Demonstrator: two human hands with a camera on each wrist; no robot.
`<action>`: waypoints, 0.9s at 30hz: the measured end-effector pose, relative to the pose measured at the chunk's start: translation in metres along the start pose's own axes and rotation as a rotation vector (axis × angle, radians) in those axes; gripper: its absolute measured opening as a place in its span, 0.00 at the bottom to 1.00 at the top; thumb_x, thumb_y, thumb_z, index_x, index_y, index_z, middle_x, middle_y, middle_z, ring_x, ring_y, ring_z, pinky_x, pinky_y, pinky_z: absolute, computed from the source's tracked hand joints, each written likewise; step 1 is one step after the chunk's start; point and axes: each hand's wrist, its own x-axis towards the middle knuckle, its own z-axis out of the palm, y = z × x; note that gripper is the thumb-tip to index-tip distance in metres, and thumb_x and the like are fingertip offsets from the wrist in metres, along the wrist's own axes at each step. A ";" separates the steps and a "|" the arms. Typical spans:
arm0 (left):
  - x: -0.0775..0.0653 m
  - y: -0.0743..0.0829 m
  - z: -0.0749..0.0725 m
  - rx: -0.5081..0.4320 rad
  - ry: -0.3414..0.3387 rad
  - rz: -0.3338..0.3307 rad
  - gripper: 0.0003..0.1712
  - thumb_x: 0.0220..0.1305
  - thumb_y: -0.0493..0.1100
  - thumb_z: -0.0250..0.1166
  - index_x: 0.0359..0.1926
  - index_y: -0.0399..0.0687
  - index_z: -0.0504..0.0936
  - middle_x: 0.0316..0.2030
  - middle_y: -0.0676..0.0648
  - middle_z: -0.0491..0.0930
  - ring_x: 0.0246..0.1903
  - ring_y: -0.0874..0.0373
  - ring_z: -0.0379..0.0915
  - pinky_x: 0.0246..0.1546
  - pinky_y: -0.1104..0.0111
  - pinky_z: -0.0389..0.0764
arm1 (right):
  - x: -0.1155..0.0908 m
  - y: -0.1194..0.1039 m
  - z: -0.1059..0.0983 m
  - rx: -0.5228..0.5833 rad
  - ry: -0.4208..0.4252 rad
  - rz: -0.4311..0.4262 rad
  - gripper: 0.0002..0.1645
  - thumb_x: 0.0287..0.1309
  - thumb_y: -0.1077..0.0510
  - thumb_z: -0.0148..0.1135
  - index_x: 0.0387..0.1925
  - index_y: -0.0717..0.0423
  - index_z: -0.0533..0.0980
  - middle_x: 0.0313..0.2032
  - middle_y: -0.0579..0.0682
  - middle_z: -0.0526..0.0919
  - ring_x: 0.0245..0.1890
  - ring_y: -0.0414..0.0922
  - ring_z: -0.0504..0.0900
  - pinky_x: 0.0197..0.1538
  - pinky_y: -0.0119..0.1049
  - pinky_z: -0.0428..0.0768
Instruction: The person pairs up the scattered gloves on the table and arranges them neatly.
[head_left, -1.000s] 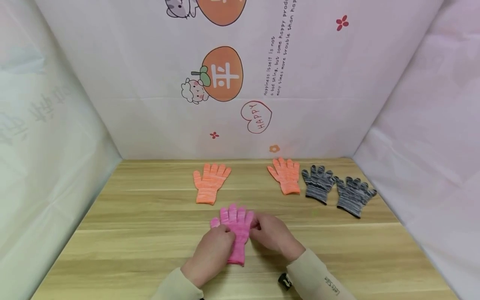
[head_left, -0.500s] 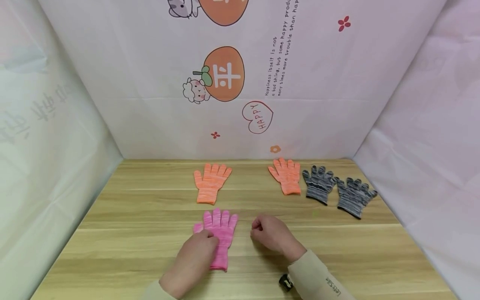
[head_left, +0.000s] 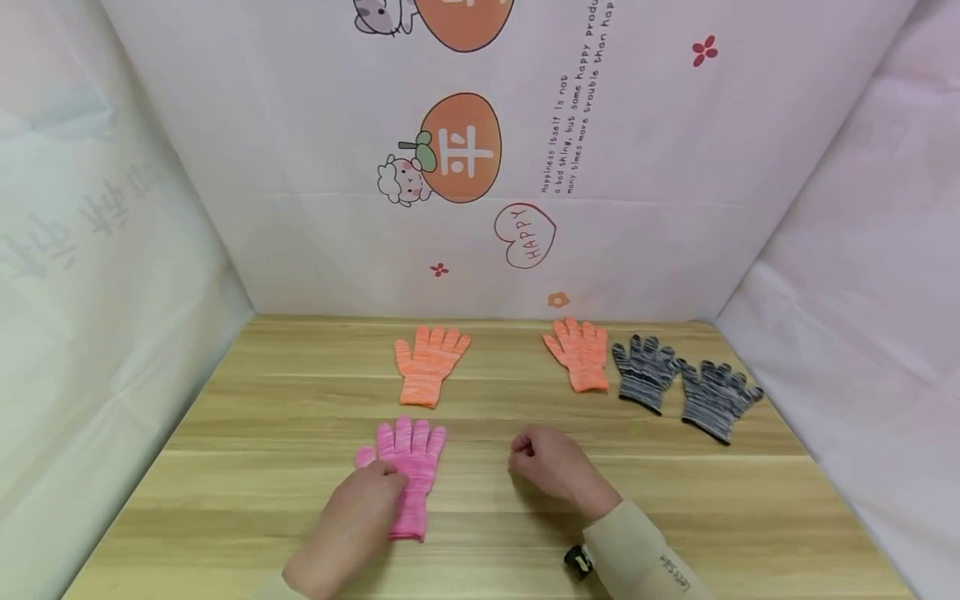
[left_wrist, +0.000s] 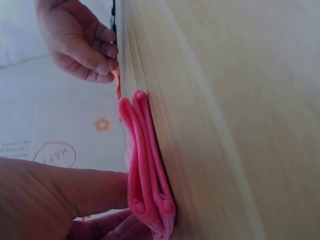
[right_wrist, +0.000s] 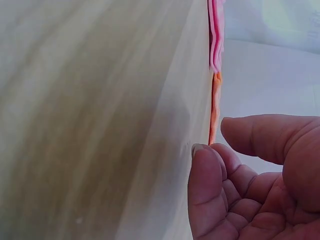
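Observation:
Pink knit gloves (head_left: 418, 475) lie palm-down flat on the table at front left, fingers towards the back wall. From the cuff end, the left wrist view shows two pink cuffs (left_wrist: 145, 160) stacked one on the other. My left hand (head_left: 360, 504) holds them from the left side, thumb and fingers at the glove's palm area, hiding part of the thumb side. To the right, apart from the gloves, my right hand (head_left: 557, 467) stays low over the table. Its fingers are loosely curled, and the right wrist view shows nothing between thumb and fingertips (right_wrist: 205, 175).
One orange glove (head_left: 429, 367) lies behind the pink ones; another orange glove (head_left: 582, 357) lies further right. Two grey-black gloves (head_left: 645, 375) sit side by side at back right. White printed cloth walls (head_left: 330, 250) border the wooden table (head_left: 262, 467) at the back and sides.
My left hand has slid the pink gloves leftward across the table. My right hand has let go of their right edge and stays about where it was. The other gloves have not moved.

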 end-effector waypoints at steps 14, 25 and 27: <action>-0.009 -0.026 -0.015 -0.012 -0.037 -0.108 0.08 0.64 0.32 0.67 0.42 0.43 0.90 0.39 0.42 0.87 0.38 0.48 0.84 0.42 0.55 0.86 | 0.004 0.005 -0.008 0.008 -0.006 0.035 0.09 0.65 0.56 0.67 0.44 0.55 0.83 0.36 0.46 0.82 0.32 0.42 0.75 0.39 0.39 0.78; -0.013 -0.046 -0.022 0.023 -0.073 -0.146 0.08 0.67 0.33 0.65 0.45 0.42 0.88 0.41 0.42 0.87 0.38 0.49 0.83 0.43 0.54 0.86 | 0.012 0.012 -0.020 0.019 0.012 0.048 0.11 0.68 0.57 0.63 0.48 0.58 0.82 0.36 0.47 0.82 0.33 0.43 0.76 0.38 0.39 0.78; -0.014 -0.050 -0.023 0.035 -0.086 -0.150 0.09 0.68 0.33 0.64 0.45 0.42 0.88 0.41 0.41 0.86 0.38 0.48 0.83 0.43 0.54 0.86 | 0.014 0.015 -0.023 0.016 0.014 0.038 0.10 0.68 0.58 0.62 0.47 0.58 0.82 0.34 0.46 0.81 0.31 0.42 0.75 0.36 0.38 0.76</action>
